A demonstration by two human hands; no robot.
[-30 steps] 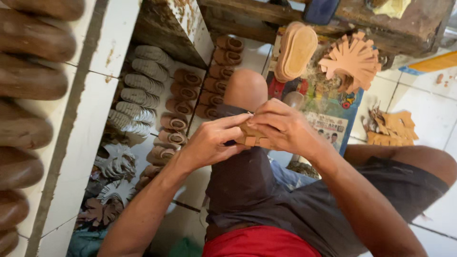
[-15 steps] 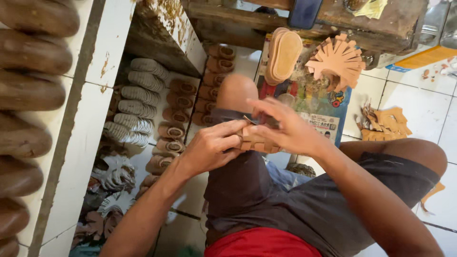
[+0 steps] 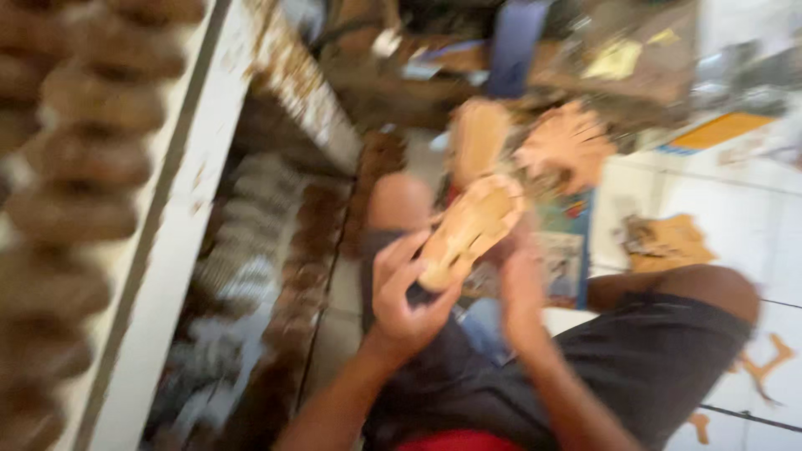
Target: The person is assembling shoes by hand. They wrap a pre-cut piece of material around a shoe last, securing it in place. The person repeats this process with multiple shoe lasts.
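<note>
View now blurred. Tan wooden carving (image 3: pixel 468 230), earlier low between both hands, now raised above the lap; left hand (image 3: pixel 405 292) fingers wrapped around its lower end, right hand (image 3: pixel 520 280) fingers curled behind it.

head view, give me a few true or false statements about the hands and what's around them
1. The left hand has its grip on a tan shoe sole. True.
2. The right hand rests flat on the floor. False: it is raised beside the shoe sole, though blur hides whether it grips it.
3. Rows of brown pieces lie on the floor to the left of the person's knee. True.
4. The person wears bright yellow shorts. False: the shorts are dark grey.
5. The floor is white tile. True.
</note>
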